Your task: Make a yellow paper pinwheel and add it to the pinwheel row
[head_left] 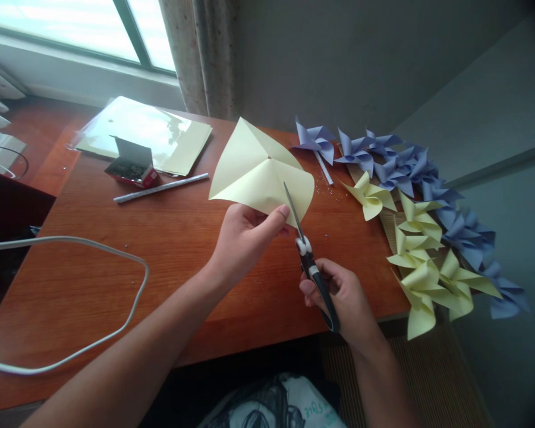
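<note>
Head view: left hand (243, 238) pinches yellow paper (261, 172); right hand (343, 300) grips scissors (310, 261), blades up.

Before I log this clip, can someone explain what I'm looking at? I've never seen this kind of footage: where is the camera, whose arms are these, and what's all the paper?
There is no machine here. The one picture comes from a camera worn on a person's head, looking forward and down, so the two bare arms are the wearer's own. The left hand pinches a folded yellow sheet at its lower edge. The right hand holds scissors, their blades reaching into the sheet. All this is above a wooden table. On the table lie a stack of paper in clear wrap, a small open box, a thin white stick and a white cable. Along the right side sit finished pinwheels, yellow and blue.
</note>
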A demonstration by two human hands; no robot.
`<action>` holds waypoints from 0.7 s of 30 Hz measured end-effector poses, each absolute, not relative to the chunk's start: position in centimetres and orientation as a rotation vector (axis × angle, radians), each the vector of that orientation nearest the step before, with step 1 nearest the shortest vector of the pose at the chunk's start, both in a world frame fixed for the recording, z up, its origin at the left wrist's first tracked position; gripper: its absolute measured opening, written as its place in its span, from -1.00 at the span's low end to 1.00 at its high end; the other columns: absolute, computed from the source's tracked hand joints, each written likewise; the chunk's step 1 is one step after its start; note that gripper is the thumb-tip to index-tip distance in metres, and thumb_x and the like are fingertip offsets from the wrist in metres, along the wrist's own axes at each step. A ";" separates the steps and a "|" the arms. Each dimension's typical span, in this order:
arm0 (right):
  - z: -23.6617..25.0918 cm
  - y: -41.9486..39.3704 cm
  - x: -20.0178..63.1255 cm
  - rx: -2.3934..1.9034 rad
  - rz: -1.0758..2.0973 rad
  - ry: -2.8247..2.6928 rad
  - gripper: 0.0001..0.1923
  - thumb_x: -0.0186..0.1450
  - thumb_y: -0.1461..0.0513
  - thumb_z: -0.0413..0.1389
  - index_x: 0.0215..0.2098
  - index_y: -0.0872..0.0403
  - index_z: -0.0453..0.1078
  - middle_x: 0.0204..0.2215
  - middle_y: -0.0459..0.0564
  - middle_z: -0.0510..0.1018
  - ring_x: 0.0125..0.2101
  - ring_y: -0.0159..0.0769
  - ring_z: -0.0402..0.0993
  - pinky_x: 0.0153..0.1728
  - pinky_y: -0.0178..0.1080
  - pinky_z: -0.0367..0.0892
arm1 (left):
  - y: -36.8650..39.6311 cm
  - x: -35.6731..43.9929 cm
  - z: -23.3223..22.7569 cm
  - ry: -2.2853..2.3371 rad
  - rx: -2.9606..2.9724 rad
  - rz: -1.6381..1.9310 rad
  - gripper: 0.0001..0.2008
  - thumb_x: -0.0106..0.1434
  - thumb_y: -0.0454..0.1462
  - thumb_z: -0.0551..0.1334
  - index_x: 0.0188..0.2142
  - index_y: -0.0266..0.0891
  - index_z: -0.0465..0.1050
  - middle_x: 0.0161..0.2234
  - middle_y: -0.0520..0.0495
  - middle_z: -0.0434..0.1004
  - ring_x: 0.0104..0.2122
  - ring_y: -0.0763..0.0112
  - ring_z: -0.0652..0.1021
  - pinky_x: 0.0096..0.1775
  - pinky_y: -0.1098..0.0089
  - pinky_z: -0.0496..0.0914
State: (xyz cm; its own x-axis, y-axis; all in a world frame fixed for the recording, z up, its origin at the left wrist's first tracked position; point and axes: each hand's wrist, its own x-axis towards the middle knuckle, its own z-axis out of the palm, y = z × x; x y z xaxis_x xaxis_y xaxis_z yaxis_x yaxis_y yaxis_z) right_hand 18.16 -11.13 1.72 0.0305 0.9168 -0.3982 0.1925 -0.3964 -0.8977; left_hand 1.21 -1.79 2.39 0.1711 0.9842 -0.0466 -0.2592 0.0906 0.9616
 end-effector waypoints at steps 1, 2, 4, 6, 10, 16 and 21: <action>1.7 -11.1 18.2 -1.661 1.412 -1.143 -0.67 0.16 0.04 0.36 -0.39 0.10 0.42 -0.55 -0.16 0.41 -0.54 -0.45 0.33 -0.52 -0.39 0.26 | -1.7 1.2 2.4 0.919 1.033 1.151 -0.78 0.23 -0.19 0.36 -0.45 -0.32 0.55 -0.47 -0.07 0.66 -0.52 0.42 0.59 -0.45 0.49 0.42; 1.6 -11.1 18.2 -1.662 1.408 -1.146 -0.67 0.16 0.04 0.36 -0.39 0.10 0.42 -0.55 -0.16 0.41 -0.53 -0.45 0.34 -0.51 -0.39 0.27 | -1.7 1.1 2.3 0.911 1.028 1.148 -0.78 0.22 -0.19 0.36 -0.44 -0.32 0.55 -0.48 -0.07 0.65 -0.51 0.41 0.59 -0.44 0.47 0.42; 1.5 -11.2 18.1 -1.662 1.406 -1.155 -0.67 0.16 0.04 0.36 -0.39 0.10 0.42 -0.54 -0.15 0.42 -0.52 -0.44 0.35 -0.50 -0.39 0.28 | -1.5 0.9 2.1 0.899 1.008 1.143 -0.78 0.21 -0.17 0.37 -0.42 -0.31 0.55 -0.50 -0.06 0.62 -0.50 0.38 0.58 -0.42 0.44 0.43; 1.4 -11.2 18.1 -1.666 1.405 -1.158 -0.67 0.16 0.04 0.35 -0.39 0.10 0.42 -0.54 -0.15 0.41 -0.52 -0.44 0.34 -0.50 -0.39 0.28 | -1.4 0.8 1.9 0.886 0.970 1.145 -0.75 0.22 -0.14 0.35 -0.40 -0.31 0.54 -0.53 -0.06 0.58 -0.49 0.35 0.57 -0.40 0.41 0.44; 1.2 -11.3 18.2 -1.671 1.435 -1.139 -0.65 0.16 0.01 0.35 -0.39 0.10 0.41 -0.55 -0.15 0.40 -0.52 -0.43 0.32 -0.51 -0.38 0.27 | -1.0 0.5 1.6 0.870 0.863 1.212 -0.77 0.22 -0.14 0.36 -0.36 -0.30 0.55 -0.46 -0.04 0.56 -0.47 0.39 0.53 -0.40 0.42 0.41; 0.9 -11.5 18.4 -1.551 1.504 -1.125 -0.59 0.18 -0.06 0.32 -0.34 0.11 0.41 -0.49 -0.12 0.41 -0.49 -0.42 0.34 -0.46 -0.37 0.31 | -1.1 0.7 1.4 0.883 0.862 1.237 -0.81 0.20 -0.18 0.38 -0.34 -0.29 0.56 -0.41 -0.03 0.56 -0.45 0.42 0.49 -0.42 0.44 0.38; 1.0 -11.6 18.3 -1.456 1.534 -1.101 -0.54 0.20 -0.11 0.28 -0.30 0.12 0.41 -0.48 -0.10 0.42 -0.49 -0.41 0.34 -0.44 -0.34 0.31 | -1.4 0.9 1.3 0.917 0.930 1.232 -0.81 0.20 -0.18 0.38 -0.34 -0.29 0.57 -0.41 -0.03 0.57 -0.44 0.42 0.49 -0.43 0.45 0.39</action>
State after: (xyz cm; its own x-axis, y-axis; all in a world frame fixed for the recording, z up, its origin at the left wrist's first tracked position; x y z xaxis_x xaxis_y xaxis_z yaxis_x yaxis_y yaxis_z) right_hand 18.30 -11.57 0.97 -0.0831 0.9288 -0.3612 0.0445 -0.3586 -0.9324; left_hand 0.94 -1.42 1.34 0.1054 0.9924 -0.0632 -0.3451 0.0961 0.9336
